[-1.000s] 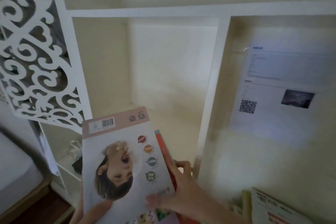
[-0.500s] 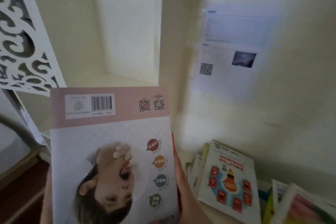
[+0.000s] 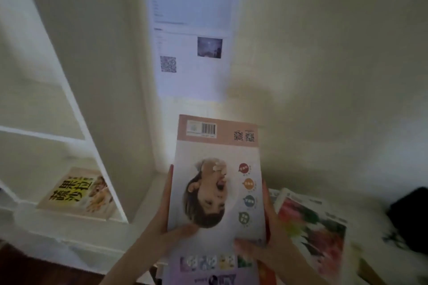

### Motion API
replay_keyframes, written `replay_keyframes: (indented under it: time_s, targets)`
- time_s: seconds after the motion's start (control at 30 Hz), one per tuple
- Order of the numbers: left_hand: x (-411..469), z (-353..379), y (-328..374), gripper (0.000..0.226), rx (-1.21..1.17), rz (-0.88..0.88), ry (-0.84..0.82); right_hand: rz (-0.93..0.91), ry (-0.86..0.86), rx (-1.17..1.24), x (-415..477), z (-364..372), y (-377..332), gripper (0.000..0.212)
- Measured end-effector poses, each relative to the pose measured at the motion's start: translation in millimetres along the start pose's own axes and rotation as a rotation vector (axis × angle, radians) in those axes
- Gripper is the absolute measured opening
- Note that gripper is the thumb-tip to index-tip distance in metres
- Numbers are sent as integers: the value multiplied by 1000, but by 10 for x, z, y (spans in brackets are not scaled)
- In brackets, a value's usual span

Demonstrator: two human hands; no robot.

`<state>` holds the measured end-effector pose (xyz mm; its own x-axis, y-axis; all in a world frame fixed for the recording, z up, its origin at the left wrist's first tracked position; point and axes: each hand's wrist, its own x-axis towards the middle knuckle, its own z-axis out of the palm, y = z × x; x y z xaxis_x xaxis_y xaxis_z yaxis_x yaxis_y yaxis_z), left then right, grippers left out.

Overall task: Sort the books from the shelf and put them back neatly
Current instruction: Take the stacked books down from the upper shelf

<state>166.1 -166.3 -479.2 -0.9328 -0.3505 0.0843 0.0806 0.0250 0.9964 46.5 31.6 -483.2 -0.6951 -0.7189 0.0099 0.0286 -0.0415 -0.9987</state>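
The book [image 3: 217, 192] is held near centre, left of the pile [image 3: 310, 222], pinched at its side edges between thumb and fingers by the left hand [image 3: 162, 220] and right hand [image 3: 268, 240]. It is judged light, glossy and bendable, best gripped at both edges.

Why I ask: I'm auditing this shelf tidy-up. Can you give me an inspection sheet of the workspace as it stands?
Surface: white shelf, split into compartments by an upright divider.
Job's things: pink-topped book, barcode side showing, held in front of the right compartment; yellow-titled book lies flat left of the divider; floral book lies loose at right.
Clutter: dark object at far right, too blurred to identify.
Grippers: left hand grips the held book's left edge, thumb on the cover; right hand grips its lower right edge.
Cables: nothing seen.
Surroundings: printed sheet with a QR code on the back wall; dark floor at lower left.
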Motion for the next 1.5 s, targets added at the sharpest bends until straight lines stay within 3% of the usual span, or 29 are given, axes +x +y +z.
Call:
replay_keyframes:
  time_s: [0.13,0.27,0.33,0.4,0.5,0.57,0.7,0.8,0.87,0.97,1.03,1.2,1.4,1.5]
  targets:
    - [621,317,-321,116,14,-185,-173,88,122,-123,167,-458,259,113]
    - [936,504,-942,119,402,-287,-216,359,110,-592,269,-736,532,134]
    - [979,579,-1113,123,551,-341,-202,492,182,-595,293,-786,600,134]
    - [976,624,-1132,127,614,-323,-186,509,215,-571,307,-785,626,134]
    - [937,615,-1140,121,653,-283,-122,568,302,-821,271,-778,665,127]
    - [892,571,-1066,117,619,-256,-95,492,320,-979,286,-729,587,118]
    - [707,223,-678,79,255,-181,95,188,220,-913,387,-319,255,102]
    - [464,-233,-478,66,233,-166,256,45,-14,-685,548,215,55,85]
    - [294,-634,-395,57,214,-97,396,1,-223,-663,647,642,-36,69]
    - [34,-1231,-318,44,133,-66,626,-50,-482,-699,812,1294,-66,66]
    - [-130,-1556,-353,41,103,-115,694,-63,-576,-658,913,1740,-1,66]
    - [-398,-2167,-838,36,20,-372,767,-8,-625,-728,1320,2716,560,76]
    - [-499,-2488,-1455,36,-196,-537,837,36,-593,-1126,1976,3344,1430,88]
    - [-480,-2597,-1662,38,-228,-565,842,-26,-559,-1329,2308,3433,1844,96]
